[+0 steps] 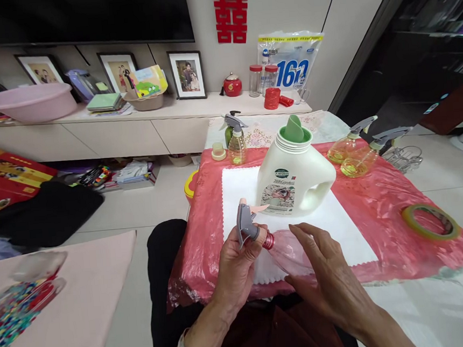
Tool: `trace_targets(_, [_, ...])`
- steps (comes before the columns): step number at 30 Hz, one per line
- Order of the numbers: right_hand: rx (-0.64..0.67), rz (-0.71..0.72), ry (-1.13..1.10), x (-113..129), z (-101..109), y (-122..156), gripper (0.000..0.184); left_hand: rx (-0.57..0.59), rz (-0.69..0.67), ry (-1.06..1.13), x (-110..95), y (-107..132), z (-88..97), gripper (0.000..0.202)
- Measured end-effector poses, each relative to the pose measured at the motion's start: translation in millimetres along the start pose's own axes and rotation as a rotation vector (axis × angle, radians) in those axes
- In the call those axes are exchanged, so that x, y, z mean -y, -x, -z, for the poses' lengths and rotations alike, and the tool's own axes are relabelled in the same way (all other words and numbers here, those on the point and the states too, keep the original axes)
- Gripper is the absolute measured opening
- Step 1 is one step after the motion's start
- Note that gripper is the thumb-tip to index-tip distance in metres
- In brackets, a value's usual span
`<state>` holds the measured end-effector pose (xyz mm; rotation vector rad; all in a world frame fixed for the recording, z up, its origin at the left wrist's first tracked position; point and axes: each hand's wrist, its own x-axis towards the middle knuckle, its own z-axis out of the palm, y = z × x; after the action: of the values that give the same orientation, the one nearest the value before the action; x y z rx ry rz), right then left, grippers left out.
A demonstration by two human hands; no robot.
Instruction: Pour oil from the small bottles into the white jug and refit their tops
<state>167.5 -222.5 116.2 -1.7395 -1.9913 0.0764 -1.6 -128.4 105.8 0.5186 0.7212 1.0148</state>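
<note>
A clear pinkish spray bottle [289, 250] lies tilted sideways in front of me, its grey trigger head [246, 223] with a pink nozzle and lever pointing up and left. My left hand [239, 259] is closed around the collar of the trigger head, by the red neck ring. Around the bottle's body, my right hand [324, 262] has its fingers on the upper side and its thumb below. Just behind stands a large white detergent jug [292, 176], its mouth holding a green pouring spout [293, 130].
Red plastic film [203, 224] and a white cloth [357, 243] cover the table. A filled spray bottle [237, 148] and a cap [218, 151] stand at back left. Two more spray bottles [354, 163] are at right, near a tape roll [430, 222].
</note>
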Motion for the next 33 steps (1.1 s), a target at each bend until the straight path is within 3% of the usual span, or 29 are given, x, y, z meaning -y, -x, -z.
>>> trace_targets(12, [-0.040,0.002,-0.123,4,1,4,0.062,0.116,-0.022,-0.026,0,2,2.6,0.034])
trace_targets(21, [-0.069,-0.061,-0.366,-2,-7,9,0.060,0.121,0.012,-0.017,2,1,9.0,0.046])
trace_targets(28, [0.029,-0.203,-0.656,-7,-11,16,0.056,0.182,0.055,-0.016,-1,0,12.7,0.041])
trace_targets(33, [0.022,-0.304,-0.734,-5,-17,18,0.058,0.187,0.073,-0.020,-4,2,11.0,0.041])
